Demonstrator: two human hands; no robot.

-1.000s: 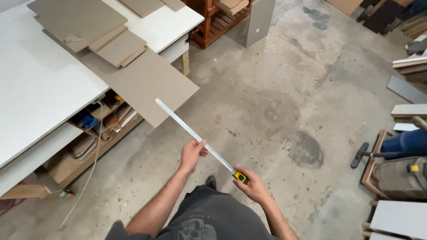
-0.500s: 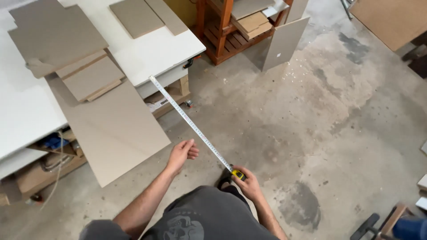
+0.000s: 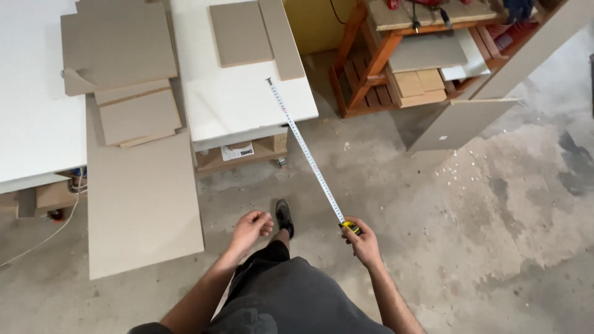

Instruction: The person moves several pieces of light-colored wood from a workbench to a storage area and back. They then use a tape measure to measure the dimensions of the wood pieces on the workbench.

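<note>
My right hand (image 3: pixel 364 242) grips a yellow tape measure case (image 3: pixel 350 227). Its white blade (image 3: pixel 303 148) is drawn out long and runs up and to the left, with the end hook (image 3: pixel 269 80) over the white table top (image 3: pixel 247 102). My left hand (image 3: pixel 249 227) hangs free above the concrete floor, fingers loosely curled, holding nothing and apart from the blade. Below it my black shoe (image 3: pixel 284 216) stands on the floor.
Grey-brown boards (image 3: pixel 117 49) lie stacked on the white tables, and a large one (image 3: pixel 142 204) juts out over the floor. Two smaller boards (image 3: pixel 253 31) lie near the hook. A wooden rack (image 3: pixel 408 55) with offcuts and a leaning panel (image 3: pixel 458 124) stand at right.
My left hand has let go of the blade and dropped away. The view has swung so the blade now reaches over the white table, extended further.
</note>
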